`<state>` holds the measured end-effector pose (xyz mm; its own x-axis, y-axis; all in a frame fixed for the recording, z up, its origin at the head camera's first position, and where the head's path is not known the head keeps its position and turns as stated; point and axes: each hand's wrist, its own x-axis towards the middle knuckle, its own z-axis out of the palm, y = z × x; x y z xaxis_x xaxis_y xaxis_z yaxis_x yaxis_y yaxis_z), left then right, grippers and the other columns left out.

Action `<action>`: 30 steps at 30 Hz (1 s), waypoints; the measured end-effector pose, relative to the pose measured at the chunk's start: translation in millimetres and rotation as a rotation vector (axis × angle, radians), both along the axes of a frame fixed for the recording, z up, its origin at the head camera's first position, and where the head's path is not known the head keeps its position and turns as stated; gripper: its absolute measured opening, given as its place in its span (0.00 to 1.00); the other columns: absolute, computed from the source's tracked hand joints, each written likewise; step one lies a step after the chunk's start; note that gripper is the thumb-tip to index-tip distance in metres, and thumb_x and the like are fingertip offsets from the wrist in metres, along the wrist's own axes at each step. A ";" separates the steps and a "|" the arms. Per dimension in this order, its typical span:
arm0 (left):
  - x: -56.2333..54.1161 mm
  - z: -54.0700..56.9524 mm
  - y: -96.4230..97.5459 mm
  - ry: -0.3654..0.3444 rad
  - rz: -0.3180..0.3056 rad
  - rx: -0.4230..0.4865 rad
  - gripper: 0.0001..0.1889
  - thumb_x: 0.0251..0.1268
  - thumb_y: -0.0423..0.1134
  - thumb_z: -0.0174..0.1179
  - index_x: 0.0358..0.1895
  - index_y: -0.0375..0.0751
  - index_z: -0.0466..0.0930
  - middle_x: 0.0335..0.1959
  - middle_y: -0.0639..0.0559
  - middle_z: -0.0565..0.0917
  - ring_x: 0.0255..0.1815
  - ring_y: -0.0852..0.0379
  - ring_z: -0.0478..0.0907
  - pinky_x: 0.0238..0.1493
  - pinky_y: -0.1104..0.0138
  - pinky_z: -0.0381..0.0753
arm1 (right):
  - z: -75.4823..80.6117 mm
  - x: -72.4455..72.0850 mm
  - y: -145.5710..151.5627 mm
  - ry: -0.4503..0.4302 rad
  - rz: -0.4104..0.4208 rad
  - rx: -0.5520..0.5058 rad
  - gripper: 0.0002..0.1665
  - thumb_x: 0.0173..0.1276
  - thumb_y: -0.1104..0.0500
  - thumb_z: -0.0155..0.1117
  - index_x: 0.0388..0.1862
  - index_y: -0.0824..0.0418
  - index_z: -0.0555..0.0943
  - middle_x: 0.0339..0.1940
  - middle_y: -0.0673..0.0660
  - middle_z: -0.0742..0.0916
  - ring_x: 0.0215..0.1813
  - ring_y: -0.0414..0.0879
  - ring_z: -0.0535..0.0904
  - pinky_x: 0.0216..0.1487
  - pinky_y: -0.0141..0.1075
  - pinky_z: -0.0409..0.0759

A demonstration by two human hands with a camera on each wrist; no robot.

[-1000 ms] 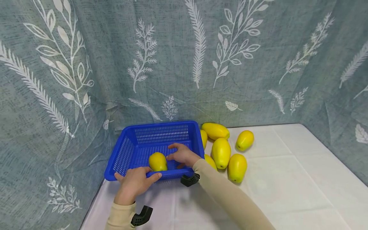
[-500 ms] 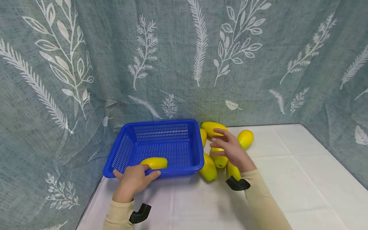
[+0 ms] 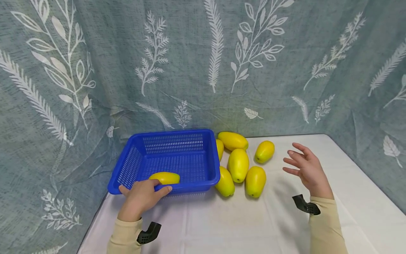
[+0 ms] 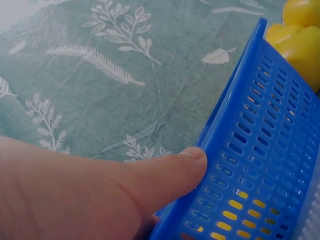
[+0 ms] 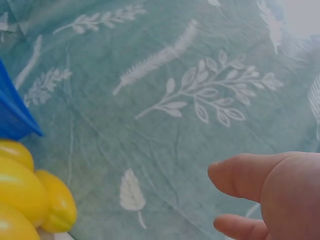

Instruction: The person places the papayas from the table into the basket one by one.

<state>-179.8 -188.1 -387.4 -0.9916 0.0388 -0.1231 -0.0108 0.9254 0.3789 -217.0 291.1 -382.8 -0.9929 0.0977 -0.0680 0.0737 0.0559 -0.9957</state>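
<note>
gripping the basket [image 3: 177, 160] rim, left hand [image 3: 141, 197] – head view alone shows right hand [image 3: 309, 171] spread, empty.

Blue basket [image 3: 177, 155], one yellow mango [image 3: 165, 177] inside

The head camera looks down from above at the whole white table [image 3: 285, 225]. The left wrist camera sits very close to the blue basket [image 4: 260, 150]. The right wrist camera faces the leaf-print curtain [image 5: 165, 100]. All show the curtain.

Left hand [image 3: 141, 198] curls its fingers, thumb out; right hand [image 3: 308, 171] hovers raised, fingers spread and relaxed.
</note>
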 end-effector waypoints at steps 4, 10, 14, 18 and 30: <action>-1.7 0.5 -0.3 -0.003 -0.005 -0.011 0.27 0.69 0.61 0.59 0.57 0.42 0.85 0.55 0.36 0.86 0.62 0.20 0.74 0.57 0.12 0.38 | -1.4 -0.4 4.4 -0.003 -0.007 -0.013 0.46 0.78 0.48 0.59 0.84 0.59 0.49 0.67 0.56 0.70 0.46 0.31 0.84 0.44 0.34 0.89; -1.8 2.8 -1.5 -0.009 -0.007 -0.015 0.29 0.70 0.61 0.58 0.59 0.41 0.84 0.58 0.34 0.85 0.63 0.17 0.71 0.57 0.12 0.37 | -5.3 -5.5 -1.6 -0.024 0.006 0.030 0.45 0.79 0.48 0.56 0.84 0.60 0.48 0.75 0.66 0.65 0.46 0.32 0.82 0.46 0.34 0.89; -1.8 3.1 -1.3 -0.018 -0.005 -0.018 0.30 0.70 0.62 0.58 0.60 0.40 0.83 0.57 0.33 0.85 0.63 0.16 0.70 0.57 0.12 0.37 | -8.9 -9.8 -6.9 -0.051 0.024 0.077 0.44 0.81 0.49 0.53 0.85 0.60 0.46 0.81 0.71 0.58 0.61 0.50 0.81 0.48 0.36 0.89; -2.0 1.8 -0.7 -0.030 -0.004 -0.021 0.30 0.70 0.62 0.58 0.61 0.40 0.83 0.58 0.33 0.84 0.64 0.16 0.69 0.57 0.12 0.37 | -13.3 -12.8 -9.2 -0.072 0.037 0.083 0.43 0.81 0.49 0.51 0.85 0.59 0.45 0.82 0.71 0.57 0.74 0.68 0.67 0.49 0.38 0.89; -2.9 0.7 2.2 -0.036 -0.009 -0.020 0.30 0.70 0.62 0.58 0.60 0.40 0.83 0.57 0.33 0.85 0.64 0.15 0.68 0.57 0.12 0.37 | -39.3 -22.9 -25.8 -0.216 0.143 0.259 0.45 0.80 0.48 0.54 0.85 0.58 0.46 0.79 0.74 0.63 0.74 0.72 0.65 0.57 0.52 0.85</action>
<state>-182.7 -185.9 -386.7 -0.9862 0.0448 -0.1595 -0.0157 0.9331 0.3594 -239.9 265.3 -422.1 -0.9631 0.0000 -0.2692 0.2542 0.3288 -0.9095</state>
